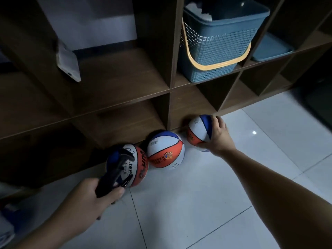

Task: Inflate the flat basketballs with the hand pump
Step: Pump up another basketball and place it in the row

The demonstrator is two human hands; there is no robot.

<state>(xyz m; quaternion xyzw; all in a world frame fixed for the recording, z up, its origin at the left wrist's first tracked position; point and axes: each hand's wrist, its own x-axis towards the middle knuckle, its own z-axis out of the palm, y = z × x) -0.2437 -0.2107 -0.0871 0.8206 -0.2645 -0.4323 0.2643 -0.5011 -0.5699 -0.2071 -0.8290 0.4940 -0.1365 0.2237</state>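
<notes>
Head view: right hand (216, 136) grips the rightmost basketball (198, 133); left hand (86, 200) clutches the hand pump (115, 172), pointing toward the nearest ball (137, 164).

3 basketballs line the foot of the wooden shelf unit (125, 83) across the middle of the frame: left ball (138, 164), middle ball (166, 150) touching it, right ball (198, 132) slightly apart. White tiled floor (197, 203) lies open across the lower center and right. A blue basket (219, 45) fills the upper-right cubby; the neighbouring cubbies are open.
</notes>
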